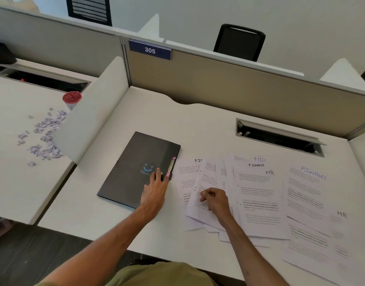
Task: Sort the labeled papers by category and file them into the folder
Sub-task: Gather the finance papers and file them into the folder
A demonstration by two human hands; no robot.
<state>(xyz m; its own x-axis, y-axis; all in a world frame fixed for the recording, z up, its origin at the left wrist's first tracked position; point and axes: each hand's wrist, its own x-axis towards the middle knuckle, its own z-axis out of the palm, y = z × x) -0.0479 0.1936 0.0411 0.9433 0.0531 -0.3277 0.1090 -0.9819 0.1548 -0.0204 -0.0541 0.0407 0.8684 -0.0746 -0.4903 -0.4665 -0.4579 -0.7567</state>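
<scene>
Papers (260, 195) marked FINANCE and HR lie fanned on the desk (177, 120), headings readable for sorting. My left hand (155, 188) rests flat, fingers straight, on the closed folder (134, 168) just beside them, probably to steady it. My right hand (215, 200) curls over one sheet; I cannot tell whether it pinches it.

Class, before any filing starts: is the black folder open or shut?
Shut. The folder lies flat, cover up, with the left hand resting on it.

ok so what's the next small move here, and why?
Probably open the closed black rectangular folder with the left hand, whose straight fingers rest by its right edge. The right hand curls over the fanned white papers labelled FINANCE and HR, ready to pick a sheet.
</scene>
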